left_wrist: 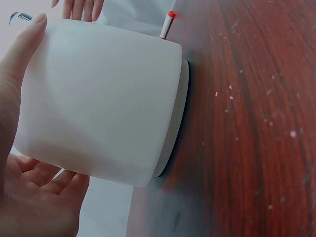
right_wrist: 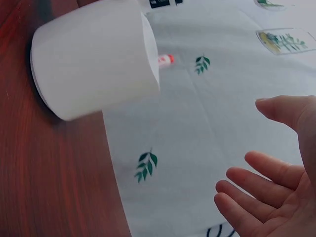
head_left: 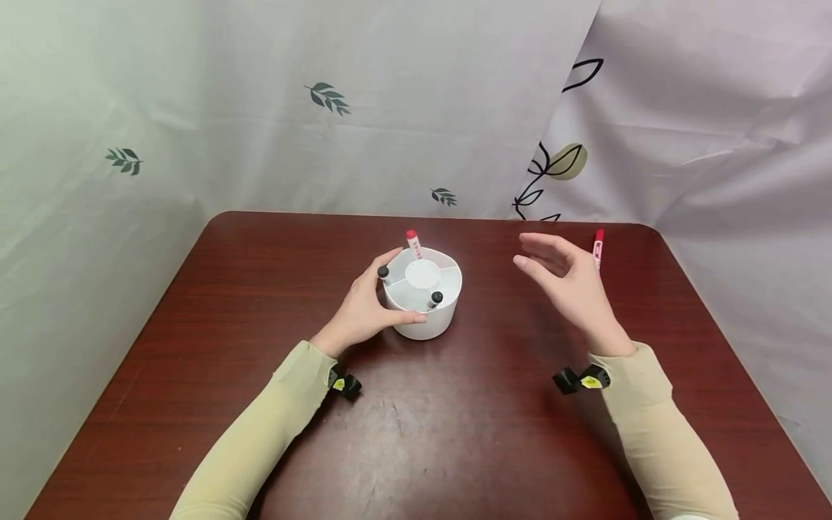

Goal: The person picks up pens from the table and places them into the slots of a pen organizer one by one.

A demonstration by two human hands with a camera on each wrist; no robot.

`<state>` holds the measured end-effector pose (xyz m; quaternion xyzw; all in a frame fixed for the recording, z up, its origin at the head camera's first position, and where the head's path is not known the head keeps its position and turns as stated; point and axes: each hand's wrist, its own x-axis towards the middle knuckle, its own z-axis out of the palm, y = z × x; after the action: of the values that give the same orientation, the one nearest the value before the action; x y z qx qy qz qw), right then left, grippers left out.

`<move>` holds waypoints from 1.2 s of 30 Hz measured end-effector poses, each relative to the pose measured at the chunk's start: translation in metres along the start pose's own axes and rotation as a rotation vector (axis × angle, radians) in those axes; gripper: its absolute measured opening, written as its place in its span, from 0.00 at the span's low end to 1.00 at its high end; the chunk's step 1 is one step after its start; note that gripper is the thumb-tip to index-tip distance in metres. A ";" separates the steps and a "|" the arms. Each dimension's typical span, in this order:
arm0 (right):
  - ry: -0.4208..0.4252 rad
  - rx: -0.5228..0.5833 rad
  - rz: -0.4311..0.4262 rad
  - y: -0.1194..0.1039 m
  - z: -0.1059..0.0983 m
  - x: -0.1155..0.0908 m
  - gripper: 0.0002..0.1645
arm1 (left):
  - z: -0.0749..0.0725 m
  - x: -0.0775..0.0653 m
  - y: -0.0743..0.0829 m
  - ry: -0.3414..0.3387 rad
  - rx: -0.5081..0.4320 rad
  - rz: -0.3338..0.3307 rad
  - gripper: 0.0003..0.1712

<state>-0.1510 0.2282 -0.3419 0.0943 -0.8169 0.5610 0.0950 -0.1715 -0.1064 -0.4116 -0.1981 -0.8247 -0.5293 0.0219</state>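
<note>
While the left hand point(head_left: 360, 307) curls round the wall of the white holder point(head_left: 438, 321), thumb along the near face and fingers at the far left, we note that it is clamped on the container itself and on no marker. We see the right hand point(head_left: 572, 289) raised over the table point(head_left: 416, 433), thumb and fingertips well apart, nothing between them.

We find the holder upright, nearer the table's rear edge than its front and about midway between the side edges. From its top project three pens: a red-capped marker point(head_left: 414, 245) at the back, a left black-capped marker point(head_left: 385, 275) by the rim, and a near black-capped marker point(head_left: 435, 299); we cannot fully tell which compartment each occupies.

We judge the loading well advanced, with three markers in. What is left appears to be the loose red marker point(head_left: 598, 249), lying toward the rear right corner, just beyond the right hand in the head view; we make out no other outside the holder.

Between holder and right hand we observe a broad stretch of tabletop, apparently ample for moving. Room looks tighter at the rear edge, where printed cloth point(head_left: 390, 43) hangs close behind.
</note>
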 end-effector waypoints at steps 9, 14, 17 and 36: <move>0.033 -0.063 0.076 0.017 -0.018 -0.005 0.28 | 0.000 0.001 -0.001 0.000 -0.001 -0.002 0.66; 0.041 -0.099 0.123 0.036 -0.025 -0.007 0.28 | 0.000 0.000 -0.001 0.001 -0.003 0.002 0.66; 0.047 -0.111 0.161 0.049 -0.030 -0.006 0.31 | 0.000 0.000 -0.001 -0.002 0.003 -0.005 0.65; 0.219 -0.333 0.297 0.092 -0.085 0.003 0.41 | 0.001 0.001 -0.005 -0.007 0.000 -0.002 0.64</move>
<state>-0.1737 0.3400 -0.3937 -0.1051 -0.8877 0.4336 0.1138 -0.1743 -0.1073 -0.4161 -0.1992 -0.8250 -0.5285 0.0184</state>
